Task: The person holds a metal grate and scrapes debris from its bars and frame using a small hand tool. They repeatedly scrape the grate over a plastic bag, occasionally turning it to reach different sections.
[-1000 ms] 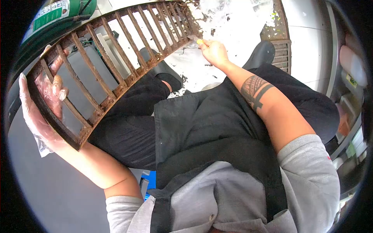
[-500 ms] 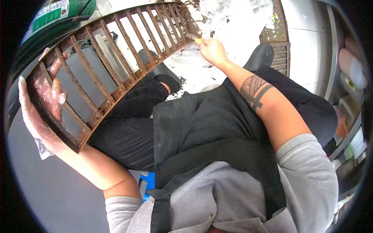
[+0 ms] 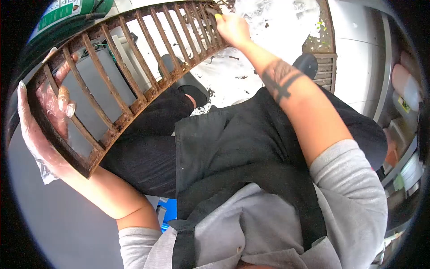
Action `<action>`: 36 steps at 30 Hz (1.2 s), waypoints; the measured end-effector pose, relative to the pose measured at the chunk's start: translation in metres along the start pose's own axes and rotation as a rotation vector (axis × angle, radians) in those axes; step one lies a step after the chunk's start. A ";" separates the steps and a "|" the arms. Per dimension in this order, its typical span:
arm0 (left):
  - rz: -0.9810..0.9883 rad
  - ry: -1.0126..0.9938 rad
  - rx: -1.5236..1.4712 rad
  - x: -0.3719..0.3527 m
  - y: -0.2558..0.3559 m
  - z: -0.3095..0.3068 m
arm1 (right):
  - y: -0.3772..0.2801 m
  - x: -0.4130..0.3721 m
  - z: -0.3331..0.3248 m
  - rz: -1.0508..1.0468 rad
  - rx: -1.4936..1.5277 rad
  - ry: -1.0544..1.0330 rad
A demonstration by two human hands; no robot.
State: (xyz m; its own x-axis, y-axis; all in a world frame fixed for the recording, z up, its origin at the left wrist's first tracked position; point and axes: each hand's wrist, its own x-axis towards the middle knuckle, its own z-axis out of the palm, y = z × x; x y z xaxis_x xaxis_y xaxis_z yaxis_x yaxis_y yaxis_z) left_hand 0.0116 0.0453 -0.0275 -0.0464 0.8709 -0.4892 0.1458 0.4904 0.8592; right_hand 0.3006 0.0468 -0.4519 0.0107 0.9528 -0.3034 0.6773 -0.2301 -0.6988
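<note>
A long, rusty metal drain grate (image 3: 127, 110) slants across the upper left, its bars caked with brown dirt. My left hand (image 3: 51, 107), in a clear plastic glove, grips the near end, with fingers curled round the frame and an end bar. At the far end of the grate, my right hand (image 3: 234, 30) is bare and closed on a small yellow-handled knife (image 3: 218, 17). Its blade, partly hard to make out, lies against the last bars.
White plastic sheeting (image 3: 273, 38) scattered with dark debris covers the floor ahead. Another slotted grate (image 3: 324, 71) is set in the floor at right. A green container (image 3: 58, 15) stands upper left, beyond the held grate. My dark shoes (image 3: 190, 85) rest on either side of the sheeting.
My right hand has moved up and left with the knife, from the grate's lower far corner to its far end bars. My left hand and the grate have barely shifted.
</note>
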 end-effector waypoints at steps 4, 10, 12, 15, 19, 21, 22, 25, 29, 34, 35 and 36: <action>0.007 -0.072 -0.044 0.004 -0.002 -0.003 | 0.027 -0.016 -0.007 -0.064 0.060 -0.032; -0.004 0.054 -0.012 0.001 0.000 0.010 | 0.020 -0.021 -0.013 0.040 0.089 -0.108; -0.017 0.078 0.004 0.001 -0.001 0.014 | 0.022 -0.004 -0.016 0.024 0.056 -0.085; -0.003 0.087 -0.007 0.000 0.003 0.022 | 0.035 -0.025 -0.010 0.006 0.041 -0.152; -0.030 0.144 -0.018 -0.002 0.000 0.023 | 0.029 -0.054 -0.007 0.043 0.063 -0.089; 0.001 0.159 -0.038 -0.001 0.000 0.026 | 0.011 -0.004 0.000 0.032 0.069 -0.046; -0.005 0.159 -0.038 0.001 -0.002 0.024 | 0.008 0.009 0.003 0.016 0.077 0.011; -0.004 0.181 -0.027 0.000 -0.003 0.022 | 0.005 0.001 -0.011 -0.028 0.104 -0.012; -0.025 0.179 -0.074 -0.001 0.000 0.025 | 0.030 -0.027 -0.008 -0.090 0.050 -0.071; -0.015 0.245 -0.054 0.002 -0.001 0.031 | 0.002 0.037 -0.003 -0.093 0.012 0.001; -0.003 0.225 -0.075 0.001 -0.002 0.030 | 0.003 0.026 -0.006 -0.092 0.009 0.003; 0.011 0.227 -0.083 0.000 -0.002 0.029 | 0.005 0.010 -0.008 -0.086 -0.014 -0.031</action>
State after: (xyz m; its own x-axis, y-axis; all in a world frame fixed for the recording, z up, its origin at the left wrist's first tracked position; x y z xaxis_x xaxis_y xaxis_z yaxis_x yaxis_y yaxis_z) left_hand 0.0397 0.0435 -0.0337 -0.2680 0.8561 -0.4419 0.0666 0.4740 0.8780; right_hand 0.3097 0.0567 -0.4533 -0.0704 0.9623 -0.2627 0.6848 -0.1449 -0.7142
